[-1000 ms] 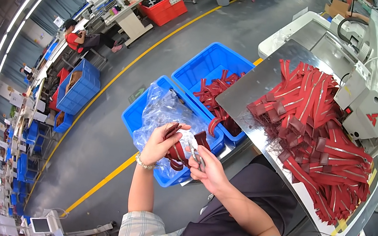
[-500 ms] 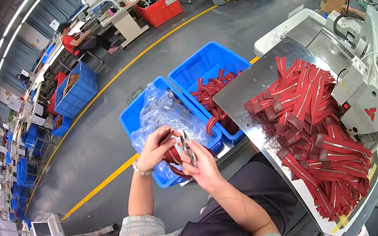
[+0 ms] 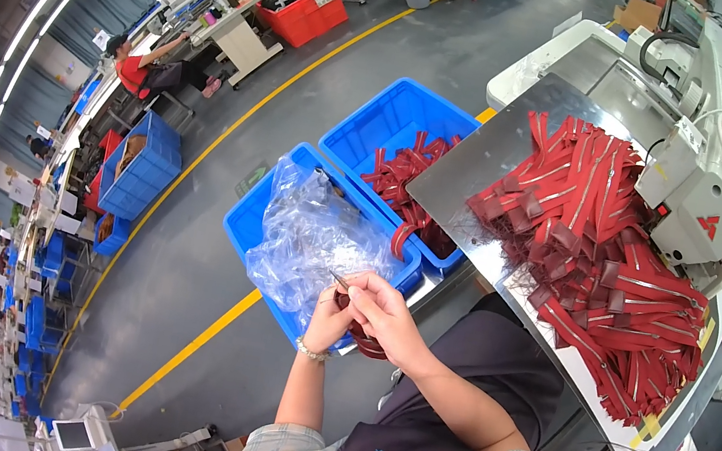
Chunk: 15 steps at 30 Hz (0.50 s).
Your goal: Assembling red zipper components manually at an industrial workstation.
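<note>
1. Over the nearer blue bin (image 3: 256, 228), both hands meet: the left hand (image 3: 328, 316) and right hand (image 3: 384, 312) pinch a red strip (image 3: 358, 333) and a small metal piece together.
2. Crinkled clear plastic bag (image 3: 306, 235) fills that bin, touching the left hand.
3. Right of the bin, the steel counter (image 3: 489, 156) edge carries piled red strips (image 3: 606, 259); open grey floor (image 3: 172, 308) lies left.

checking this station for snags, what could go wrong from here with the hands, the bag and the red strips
1. Both hands, left hand and right hand, work a small red piece over the blue bin; a slip would likely drop it in.
2. The loose clear plastic bag lies against the fingers and might snag.
3. The red strip pile reaches the metal table edge; strips could slide off.
</note>
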Motion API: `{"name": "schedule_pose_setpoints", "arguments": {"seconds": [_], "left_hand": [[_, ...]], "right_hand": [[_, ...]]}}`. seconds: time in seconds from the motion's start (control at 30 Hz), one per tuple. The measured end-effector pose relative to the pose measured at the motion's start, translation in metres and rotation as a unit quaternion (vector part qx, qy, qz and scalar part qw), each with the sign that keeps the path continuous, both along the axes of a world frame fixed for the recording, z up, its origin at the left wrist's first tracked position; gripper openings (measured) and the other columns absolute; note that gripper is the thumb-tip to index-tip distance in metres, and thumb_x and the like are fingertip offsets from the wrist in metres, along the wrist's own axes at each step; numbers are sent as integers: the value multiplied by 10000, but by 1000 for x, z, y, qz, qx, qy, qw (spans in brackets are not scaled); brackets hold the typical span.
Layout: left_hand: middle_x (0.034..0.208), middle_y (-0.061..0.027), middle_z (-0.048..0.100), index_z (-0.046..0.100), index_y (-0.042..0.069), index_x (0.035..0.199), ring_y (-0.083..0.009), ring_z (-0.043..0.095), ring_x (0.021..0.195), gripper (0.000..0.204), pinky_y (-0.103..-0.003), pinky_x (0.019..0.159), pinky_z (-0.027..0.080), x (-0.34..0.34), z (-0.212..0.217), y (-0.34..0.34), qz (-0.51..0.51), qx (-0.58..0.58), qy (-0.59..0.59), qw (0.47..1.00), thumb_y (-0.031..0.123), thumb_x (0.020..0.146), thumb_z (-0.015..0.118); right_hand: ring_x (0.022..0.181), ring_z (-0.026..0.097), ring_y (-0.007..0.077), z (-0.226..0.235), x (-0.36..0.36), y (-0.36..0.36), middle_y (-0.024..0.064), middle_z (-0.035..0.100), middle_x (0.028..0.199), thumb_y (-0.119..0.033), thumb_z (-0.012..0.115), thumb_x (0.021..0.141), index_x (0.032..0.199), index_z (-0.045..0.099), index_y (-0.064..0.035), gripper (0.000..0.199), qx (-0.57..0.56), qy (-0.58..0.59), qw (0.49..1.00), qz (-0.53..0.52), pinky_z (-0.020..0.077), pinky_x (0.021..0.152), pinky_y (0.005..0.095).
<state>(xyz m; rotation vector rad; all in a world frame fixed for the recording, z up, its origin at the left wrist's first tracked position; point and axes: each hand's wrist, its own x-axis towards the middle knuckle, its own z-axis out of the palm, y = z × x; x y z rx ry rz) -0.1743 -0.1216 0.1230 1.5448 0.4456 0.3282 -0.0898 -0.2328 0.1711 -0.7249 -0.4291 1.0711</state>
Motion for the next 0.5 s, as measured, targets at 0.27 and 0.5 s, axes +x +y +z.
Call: {"name": "schedule_pose_setpoints", "arguments": {"seconds": [0.27,0.5], "left_hand": [[746,-21,580,558,4,910,-74,516,611,131,-207,530,415,5,-12,-2,96,43,-4,994,-3,798,491],[778,-165,605,549,-1,900,-255,621,748,128,-303,649,468,3,5,-4,95,286,80,950,5,778,510]], "right_hand": [[495,296,4,-9,11,-11,-50,403,620,-172,462,885,895,483,-79,95,-18,34,999,19,211,405,161],[403,242,23,-4,20,-21,-3,372,574,-177,443,889,845,404,-108,91,-2,141,989,52,225,413,167]]}}
